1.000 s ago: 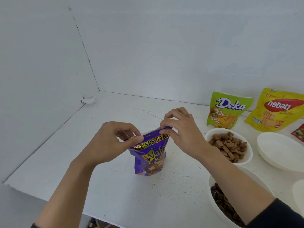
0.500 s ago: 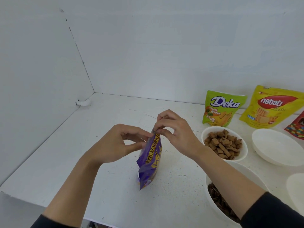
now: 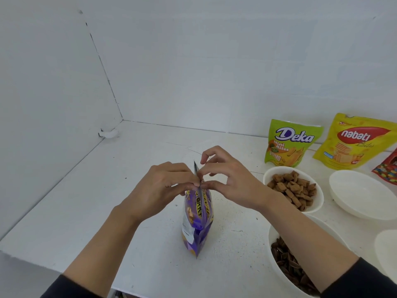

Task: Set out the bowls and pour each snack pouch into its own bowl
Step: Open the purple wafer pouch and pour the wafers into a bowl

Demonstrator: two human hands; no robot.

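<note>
Turned edge-on now, purple pouch (image 3: 197, 220) is pinched at its top by left hand (image 3: 163, 188) and right hand (image 3: 227, 179); beside it, two bowls are filled, others wait.

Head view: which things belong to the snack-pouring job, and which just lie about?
Job: purple foil pouch, pinched by left hand and right hand; green Deka pouch; yellow Nabati pouch; red pouch; white bowl of brown squares; white bowl of dark snacks; empty white bowl.
Lying about: small white lump.
</note>
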